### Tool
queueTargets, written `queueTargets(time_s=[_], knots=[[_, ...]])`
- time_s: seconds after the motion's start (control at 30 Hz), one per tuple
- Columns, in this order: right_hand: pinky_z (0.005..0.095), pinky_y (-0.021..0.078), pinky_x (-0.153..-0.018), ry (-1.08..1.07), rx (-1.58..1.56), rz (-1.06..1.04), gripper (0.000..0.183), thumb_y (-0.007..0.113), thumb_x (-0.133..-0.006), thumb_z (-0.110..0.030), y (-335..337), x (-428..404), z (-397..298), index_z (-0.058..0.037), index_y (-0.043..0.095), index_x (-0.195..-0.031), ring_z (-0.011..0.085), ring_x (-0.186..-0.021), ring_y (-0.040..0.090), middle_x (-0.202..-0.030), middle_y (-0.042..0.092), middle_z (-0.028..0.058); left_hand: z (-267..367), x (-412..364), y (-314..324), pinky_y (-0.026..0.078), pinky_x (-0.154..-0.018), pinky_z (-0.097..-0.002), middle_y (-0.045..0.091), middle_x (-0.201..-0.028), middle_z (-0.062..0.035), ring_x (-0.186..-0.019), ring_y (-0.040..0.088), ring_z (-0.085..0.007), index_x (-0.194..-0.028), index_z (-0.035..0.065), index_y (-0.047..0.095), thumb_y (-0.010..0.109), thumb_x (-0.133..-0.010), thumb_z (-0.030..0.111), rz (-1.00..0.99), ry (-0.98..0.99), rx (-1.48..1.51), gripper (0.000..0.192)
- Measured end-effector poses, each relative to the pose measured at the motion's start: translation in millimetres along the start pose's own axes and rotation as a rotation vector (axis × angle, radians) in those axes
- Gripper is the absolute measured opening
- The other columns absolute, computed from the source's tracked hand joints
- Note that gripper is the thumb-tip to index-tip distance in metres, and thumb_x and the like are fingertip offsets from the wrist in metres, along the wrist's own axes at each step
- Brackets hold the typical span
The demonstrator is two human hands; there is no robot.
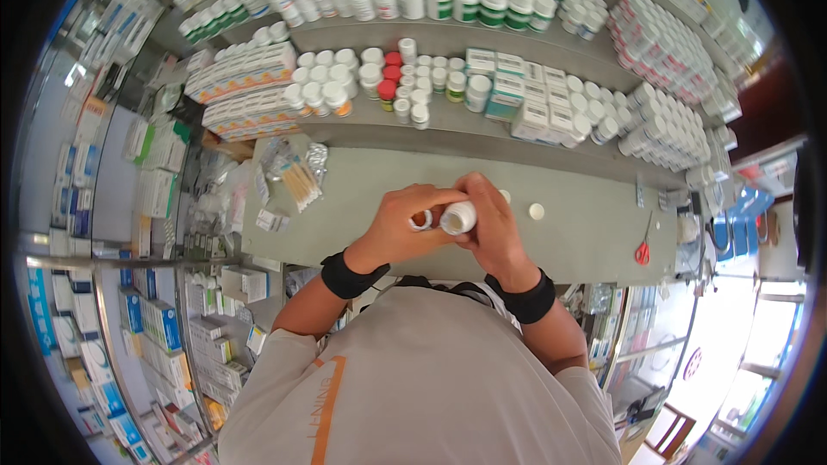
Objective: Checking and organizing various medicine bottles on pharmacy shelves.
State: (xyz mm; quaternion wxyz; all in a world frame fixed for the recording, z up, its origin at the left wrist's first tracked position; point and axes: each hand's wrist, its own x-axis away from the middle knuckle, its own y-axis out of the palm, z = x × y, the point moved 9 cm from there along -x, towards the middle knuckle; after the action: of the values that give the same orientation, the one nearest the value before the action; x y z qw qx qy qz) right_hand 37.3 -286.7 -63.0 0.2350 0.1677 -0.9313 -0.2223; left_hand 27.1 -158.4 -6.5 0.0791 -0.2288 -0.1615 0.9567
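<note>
My right hand (494, 226) grips a white plastic pill bottle (459, 217), uncapped and tilted so its open mouth faces me. Beside it, my left hand (404, 223) is curled around a second small container (421, 220), with a white rim and a brownish inside; its body is mostly hidden by the fingers. The two containers are close together above the counter. A round white cap (536, 211) lies on the counter to the right of my hands, and another pale round piece (504, 196) shows partly behind my right fingers.
The grey-green counter (581, 239) holds red-handled scissors (642, 252) at the right, a bag of cotton swabs (300, 182) and a small box (272, 221) at the left. Behind it, shelves (387, 135) carry rows of pill bottles and medicine boxes. Glass cabinets with boxes stand at the left.
</note>
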Motion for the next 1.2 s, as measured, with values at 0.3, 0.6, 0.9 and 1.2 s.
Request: queueTargets(time_s=[0.3, 0.6, 0.9, 1.2], knots=[[0.046, 0.0563, -0.079, -0.501, 1.217, 0.64, 0.036, 0.078, -0.096, -0.019, -170.8, 35.5, -41.0, 0.0002, 0.067, -0.124, 0.0385, -0.094, 0.069, -0.109, 0.069, 0.0204, -14.3, 6.3, -40.1, 0.056, -0.081, -0.0289, 0.074, -0.103, -0.0048, -0.092, 0.071, -0.0142, -0.115, 0.0035, 0.073, 0.094, -0.074, 0.007, 0.112, -0.118, -0.05, 0.046], [0.0462, 0.0612, -0.083, -0.207, 1.29, 0.451, 0.043, 0.083, -0.089, -0.019, -181.7, 29.9, 2.0, -0.0005, 0.07, -0.125, 0.04, -0.093, 0.074, -0.111, 0.071, 0.0205, -45.8, 25.8, -18.7, 0.056, -0.081, -0.0257, 0.078, -0.111, -0.0023, -0.095, 0.07, -0.008, -0.117, 0.0034, 0.072, 0.095, -0.081, 0.011, 0.021, -0.326, -0.055, 0.043], [0.0361, 0.0663, -0.078, -0.484, 0.996, -0.102, 0.041, 0.073, -0.09, 0.002, -58.7, 71.1, -26.4, 0.0029, 0.068, -0.131, 0.0306, -0.093, 0.079, -0.12, 0.074, 0.0184, -3.7, 36.6, 52.0, 0.06, -0.081, -0.037, 0.077, -0.11, -0.0074, -0.095, 0.074, -0.0277, -0.119, 0.011, 0.077, 0.095, -0.076, 0.016, -0.121, -0.174, -0.244, 0.047], [0.0343, 0.0643, -0.073, -0.659, 0.88, -0.304, 0.024, 0.079, -0.095, -0.004, -70.8, 93.2, -23.1, 0.0039, 0.075, -0.118, 0.022, -0.086, 0.077, -0.114, 0.075, 0.0154, 14.9, 70.2, 79.9, 0.057, -0.073, -0.0319, 0.077, -0.112, -0.0056, -0.092, 0.073, -0.0211, -0.118, 0.0088, 0.08, 0.097, -0.076, 0.016, -0.055, -0.256, -0.273, 0.046]])
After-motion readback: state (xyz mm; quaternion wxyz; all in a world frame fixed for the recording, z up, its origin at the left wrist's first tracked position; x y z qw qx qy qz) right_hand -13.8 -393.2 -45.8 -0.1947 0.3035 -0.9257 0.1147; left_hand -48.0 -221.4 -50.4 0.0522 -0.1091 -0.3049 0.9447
